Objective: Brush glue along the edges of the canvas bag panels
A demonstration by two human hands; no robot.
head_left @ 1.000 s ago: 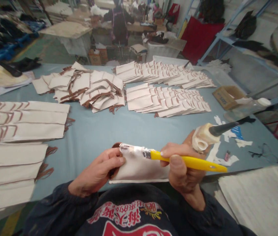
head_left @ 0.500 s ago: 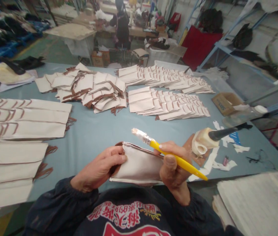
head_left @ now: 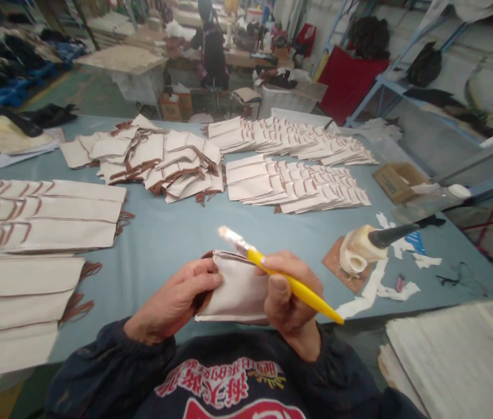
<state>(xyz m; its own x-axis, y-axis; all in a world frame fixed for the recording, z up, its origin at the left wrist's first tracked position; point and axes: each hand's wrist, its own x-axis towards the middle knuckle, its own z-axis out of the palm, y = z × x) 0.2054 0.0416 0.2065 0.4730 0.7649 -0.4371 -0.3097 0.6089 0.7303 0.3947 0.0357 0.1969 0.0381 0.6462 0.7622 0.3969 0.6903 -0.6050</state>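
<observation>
The left hand (head_left: 171, 302) pinches the left end of a white pouch (head_left: 237, 291) at the near edge of the blue table (head_left: 176, 233). The right hand (head_left: 287, 297) grips a yellow brush (head_left: 292, 285) and the pouch's right end. The bristles stick up above the pouch's top edge. Bare table lies just past the pouch. A glue pot (head_left: 360, 250) sits to its right, well apart.

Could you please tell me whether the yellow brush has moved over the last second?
Yes. The yellow brush in the right hand has swung left and tilted up, its bristles now farther from the glue pot.
</observation>
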